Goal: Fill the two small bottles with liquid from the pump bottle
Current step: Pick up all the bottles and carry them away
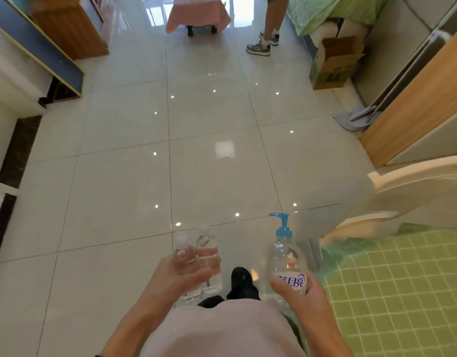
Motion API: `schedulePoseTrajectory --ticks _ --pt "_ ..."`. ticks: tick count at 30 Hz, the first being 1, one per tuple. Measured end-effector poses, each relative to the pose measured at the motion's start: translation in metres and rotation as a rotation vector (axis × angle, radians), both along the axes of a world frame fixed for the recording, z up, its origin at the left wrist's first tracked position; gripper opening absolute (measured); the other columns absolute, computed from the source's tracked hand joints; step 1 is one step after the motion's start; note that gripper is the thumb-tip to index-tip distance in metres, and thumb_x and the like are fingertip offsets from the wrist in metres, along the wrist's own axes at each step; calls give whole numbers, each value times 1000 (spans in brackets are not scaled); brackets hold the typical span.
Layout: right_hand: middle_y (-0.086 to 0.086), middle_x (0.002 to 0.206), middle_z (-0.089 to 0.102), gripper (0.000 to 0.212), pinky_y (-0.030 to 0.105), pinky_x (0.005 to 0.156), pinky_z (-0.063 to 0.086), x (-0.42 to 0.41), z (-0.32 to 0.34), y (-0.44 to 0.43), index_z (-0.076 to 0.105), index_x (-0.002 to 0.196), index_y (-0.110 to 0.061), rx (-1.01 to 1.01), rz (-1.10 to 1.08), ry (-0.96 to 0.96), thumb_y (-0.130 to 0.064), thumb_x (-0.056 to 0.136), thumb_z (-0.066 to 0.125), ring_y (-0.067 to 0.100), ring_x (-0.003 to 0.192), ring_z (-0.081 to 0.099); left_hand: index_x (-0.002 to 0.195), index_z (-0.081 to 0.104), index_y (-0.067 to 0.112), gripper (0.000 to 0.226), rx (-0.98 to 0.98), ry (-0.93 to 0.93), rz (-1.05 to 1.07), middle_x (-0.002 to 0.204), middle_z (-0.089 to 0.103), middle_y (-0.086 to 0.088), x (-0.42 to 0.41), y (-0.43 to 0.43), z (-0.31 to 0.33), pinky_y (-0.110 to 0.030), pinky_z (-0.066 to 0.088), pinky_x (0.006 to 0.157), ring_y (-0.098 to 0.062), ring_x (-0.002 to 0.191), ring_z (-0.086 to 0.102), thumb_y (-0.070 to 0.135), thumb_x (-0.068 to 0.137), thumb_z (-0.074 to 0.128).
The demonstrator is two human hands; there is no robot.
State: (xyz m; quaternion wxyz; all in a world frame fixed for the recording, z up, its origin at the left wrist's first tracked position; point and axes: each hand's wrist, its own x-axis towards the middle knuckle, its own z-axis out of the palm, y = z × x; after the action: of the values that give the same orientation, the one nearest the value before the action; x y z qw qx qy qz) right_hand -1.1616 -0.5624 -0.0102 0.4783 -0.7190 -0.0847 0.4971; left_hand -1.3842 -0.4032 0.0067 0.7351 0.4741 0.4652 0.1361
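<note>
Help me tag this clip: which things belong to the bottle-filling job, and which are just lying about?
Job: leftmost small bottle, small bottle beside it, both in the left hand; pump bottle in the right hand.
Lying about: cardboard box, mop, pink cloth.

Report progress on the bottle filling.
Done: everything is gathered. In hand: the left hand grips both small bottles, capped; the right hand holds the pump bottle, above the floor. Left: uncapping and pumping into each. Whether they hold liquid is unclear.
</note>
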Motion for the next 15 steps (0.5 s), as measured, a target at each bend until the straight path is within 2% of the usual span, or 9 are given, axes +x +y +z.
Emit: schedulePoseTrajectory --ticks 2,5,9,12,15 --pt "-5 82 77 72 19 59 51 19 0 26 69 106 -28 -10 12 -7 -57 42 84 6 70 72 115 77 24 42 29 10 1 117 78 -9 15 27 -3 -23 59 89 -24 113 74 19 75 89" --pt "-10 84 76 67 18 58 53 45 0 61 66 108 -35 5 4 4 -54 48 87 5 73 73 111 78 23 37 24 46 12 115 79 -10 34 63 -8 -23 61 84 -25 110 75 11 76 86" --pt "-12 77 73 67 11 54 49 75 -3 107 67 107 -29 12 -45 -32 -50 45 84 0 66 69 114 77 24 33 60 131 -36 112 80 -5 58 114 -14 -17 59 73 -20 105 76 16 83 85" --pt "-6 81 75 70 16 57 52 96 -10 140 68 108 -28 -11 -98 5 -51 44 85 7 71 72 115 77 23 38 38 135 -52 114 80 -4 82 158 -25 -16 59 75 -19 107 76 18 79 87" --pt "2 91 76 72 26 67 57 120 -17 175 68 115 -34 -9 -159 20 -46 47 88 16 81 74 115 77 21 42 16 105 -95 118 78 -5 113 209 -33 -18 60 79 -21 110 75 20 76 91"
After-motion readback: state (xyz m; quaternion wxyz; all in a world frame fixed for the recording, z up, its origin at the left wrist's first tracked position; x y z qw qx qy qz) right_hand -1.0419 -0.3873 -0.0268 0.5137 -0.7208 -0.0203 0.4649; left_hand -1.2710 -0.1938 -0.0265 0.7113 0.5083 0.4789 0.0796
